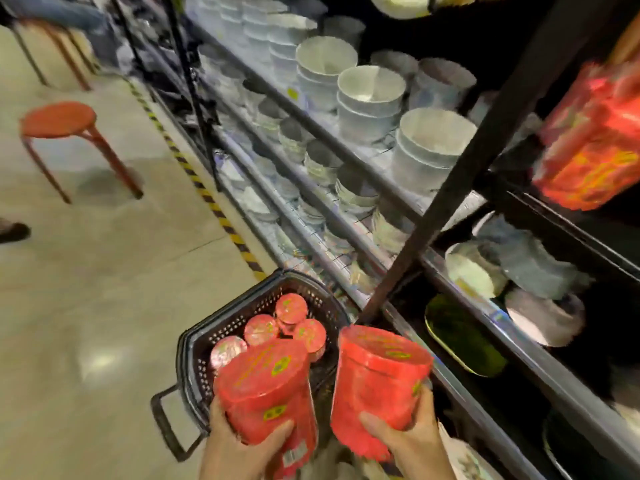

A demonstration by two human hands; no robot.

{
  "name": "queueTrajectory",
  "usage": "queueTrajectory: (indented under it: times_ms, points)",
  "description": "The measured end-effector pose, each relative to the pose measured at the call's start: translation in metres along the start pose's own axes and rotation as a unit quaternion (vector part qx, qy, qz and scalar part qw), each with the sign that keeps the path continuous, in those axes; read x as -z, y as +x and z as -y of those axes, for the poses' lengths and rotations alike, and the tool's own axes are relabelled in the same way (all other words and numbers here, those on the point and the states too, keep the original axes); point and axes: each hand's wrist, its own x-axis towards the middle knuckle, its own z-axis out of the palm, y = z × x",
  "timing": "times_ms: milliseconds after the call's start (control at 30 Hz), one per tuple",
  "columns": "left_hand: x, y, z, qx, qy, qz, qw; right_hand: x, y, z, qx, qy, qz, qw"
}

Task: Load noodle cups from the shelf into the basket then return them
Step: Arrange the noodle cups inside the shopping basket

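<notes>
A dark plastic basket (242, 317) stands on the floor beside the shelf, with several red-lidded noodle cups (291, 308) inside. My left hand (239, 445) grips a red noodle cup (266, 389) just above the basket's near end. My right hand (408, 434) grips another red noodle cup (377, 372) to the right of the basket, close to the shelf's front rail. More red noodle packs (595, 140) sit blurred on the shelf at the upper right.
A long metal shelf (346, 216) holds stacks of white and grey bowls (370, 98). A black upright post (460, 174) slants across the shelf front. A red stool (62, 123) stands on the floor at left, beside yellow-black floor tape (207, 199). A person's shoe (14, 232) shows at the left edge.
</notes>
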Motion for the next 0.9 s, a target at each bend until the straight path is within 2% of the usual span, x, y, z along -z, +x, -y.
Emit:
queueTrajectory:
  times_ms: [33, 133, 233, 333, 433, 567, 700, 900]
  points:
    - [0.002, 0.002, 0.009, 0.015, -0.013, -0.034, 0.999, -0.006, 0.006, -0.006, -0.020, -0.020, 0.015, 0.999]
    - [0.005, 0.009, 0.036, 0.130, -0.065, -0.109, 0.983, -0.023, 0.028, -0.021, -0.064, -0.072, 0.034, 0.995]
    - [0.011, 0.008, 0.054, 0.170, -0.009, -0.171, 0.971, -0.034, 0.055, -0.023, -0.085, -0.086, 0.083, 0.989]
    - [0.002, 0.019, 0.071, 0.260, -0.005, -0.184, 0.948, -0.040, 0.094, -0.027, -0.119, -0.112, 0.130, 0.978]
    - [-0.016, 0.040, 0.087, 0.305, 0.007, -0.222, 0.926, -0.048, 0.136, -0.042, -0.116, -0.215, 0.161, 0.956]
    - [-0.037, 0.076, 0.120, 0.321, 0.034, -0.250, 0.913, -0.067, 0.197, -0.060, -0.139, -0.260, 0.215, 0.931]
    - [-0.042, 0.117, 0.161, 0.321, 0.052, -0.267, 0.907, -0.099, 0.254, -0.090, -0.117, -0.303, 0.265, 0.908]
    - [-0.034, 0.172, 0.251, 0.344, 0.099, -0.264, 0.896, -0.142, 0.321, -0.173, -0.121, -0.328, 0.267, 0.898]
